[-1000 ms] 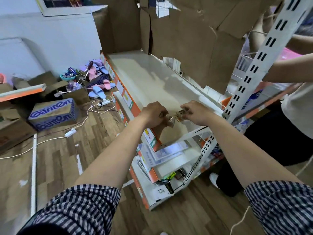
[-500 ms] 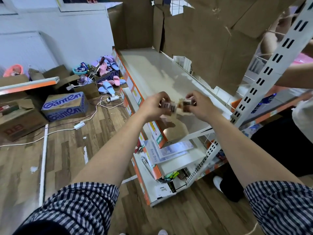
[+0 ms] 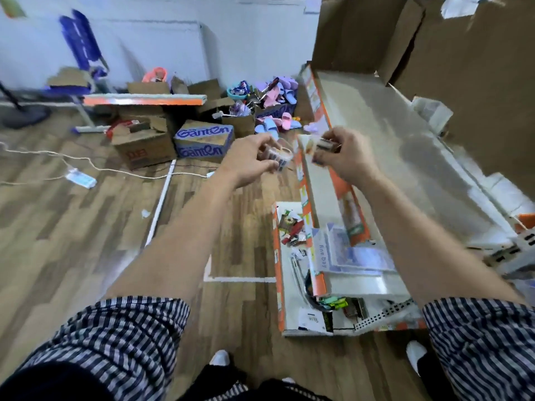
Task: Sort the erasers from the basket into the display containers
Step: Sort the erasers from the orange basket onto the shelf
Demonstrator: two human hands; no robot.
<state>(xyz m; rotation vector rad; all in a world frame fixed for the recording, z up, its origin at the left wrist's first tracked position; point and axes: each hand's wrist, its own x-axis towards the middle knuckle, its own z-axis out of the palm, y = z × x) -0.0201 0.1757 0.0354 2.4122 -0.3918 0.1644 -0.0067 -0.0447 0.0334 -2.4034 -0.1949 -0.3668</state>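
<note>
Two small things are in hand, both close to the front edge of the white top shelf. The left hand curls its fingers round a little clear tub with striped pieces inside, held out just beyond the shelf's orange strip and so over the wooden floor. The right hand pinches a small dark-and-white block, most likely an eraser, between thumb and fingertips, right above that same front edge. The two hands are near each other but apart. The picture is smeared by motion, so the printing on either piece cannot be read, and no basket can be made out for certain below the shelf. The step looks to be matching the eraser to its tub. It would go best with both hands brought in over the shelf board, so that a slip lands on the board and not on the floor. The tub wants holding level, mouth up, with the fingers clear of the opening. The eraser should be lowered in flat, not dropped from above, and its pattern checked against the striped ones first. A clear box at the back of the shelf may be another container, though I cannot tell.
</note>
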